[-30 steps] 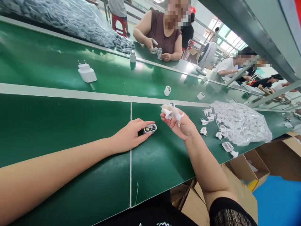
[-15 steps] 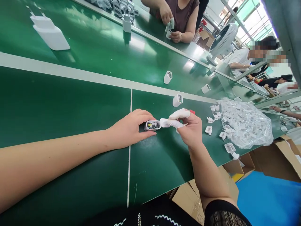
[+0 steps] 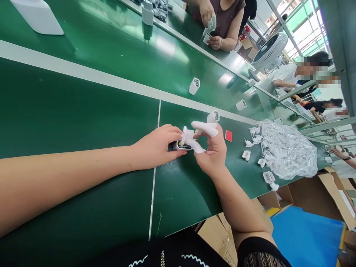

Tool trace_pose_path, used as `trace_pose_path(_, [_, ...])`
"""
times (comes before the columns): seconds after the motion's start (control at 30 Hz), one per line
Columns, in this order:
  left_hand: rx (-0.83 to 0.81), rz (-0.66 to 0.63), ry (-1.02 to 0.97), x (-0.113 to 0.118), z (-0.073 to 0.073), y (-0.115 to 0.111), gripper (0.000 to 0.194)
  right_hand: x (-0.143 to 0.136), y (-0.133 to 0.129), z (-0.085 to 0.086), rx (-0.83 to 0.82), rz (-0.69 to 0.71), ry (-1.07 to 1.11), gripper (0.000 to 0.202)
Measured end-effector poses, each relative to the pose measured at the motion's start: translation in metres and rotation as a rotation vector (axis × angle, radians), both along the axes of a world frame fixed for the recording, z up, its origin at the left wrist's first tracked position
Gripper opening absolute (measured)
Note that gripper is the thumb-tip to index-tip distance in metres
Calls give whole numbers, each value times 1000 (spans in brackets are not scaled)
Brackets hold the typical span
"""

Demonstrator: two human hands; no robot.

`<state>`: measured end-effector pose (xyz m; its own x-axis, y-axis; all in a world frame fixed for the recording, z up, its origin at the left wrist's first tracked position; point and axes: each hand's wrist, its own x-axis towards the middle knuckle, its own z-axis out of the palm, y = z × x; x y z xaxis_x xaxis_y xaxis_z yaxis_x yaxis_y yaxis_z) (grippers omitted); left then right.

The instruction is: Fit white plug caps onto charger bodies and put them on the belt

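On the green table, my left hand (image 3: pixel 155 147) grips a white charger housing (image 3: pixel 182 145) between thumb and fingers, its open end showing circuit parts inside. My right hand (image 3: pixel 211 148), with white covers on thumb and index finger, pinches a white plug cap (image 3: pixel 187 135) with pins. The cap is tilted at the housing's open end and partly covers it. Just behind my right fingers stands another white housing (image 3: pixel 213 116). To the right of that hand lies a small red square (image 3: pixel 228 135).
Several loose caps, one of them here (image 3: pixel 246 155), lie beside a clear plastic bag (image 3: pixel 289 148) at the right. More housings (image 3: pixel 194 86) sit on the far strip. A co-worker's hands (image 3: pixel 211 29) work across the table. Cardboard boxes (image 3: pixel 308 193) stand at lower right.
My right hand has moved left, bringing the plug cap over the housing's open end. The red square is now uncovered. The housings on the far strip have shifted slightly left in view.
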<state>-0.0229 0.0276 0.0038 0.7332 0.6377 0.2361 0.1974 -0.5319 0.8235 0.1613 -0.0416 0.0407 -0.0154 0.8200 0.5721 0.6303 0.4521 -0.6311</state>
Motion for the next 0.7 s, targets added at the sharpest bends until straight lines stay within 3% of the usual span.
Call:
trace_pose_path(0.13, [-25, -11, -9, 0, 1, -1, 40, 6, -6, 12, -2, 13, 87, 22])
trace_pose_path(0.23, [-31, -20, -10, 0, 3, -2, 40, 17, -9, 20, -116, 5, 23, 18])
trace_pose_path(0.4, [-49, -21, -15, 0, 4, -2, 39, 36, 4, 5, -88, -218, -42, 29])
trace_pose_path(0.53, [-25, -36, -25, 0, 2, 0, 36, 34, 13, -7, -88, -220, -328, 41])
trace_pose_path(0.7, [-47, -44, -55, -3, 6, -5, 34, 28, 34, 3, -199, -274, -676, 54])
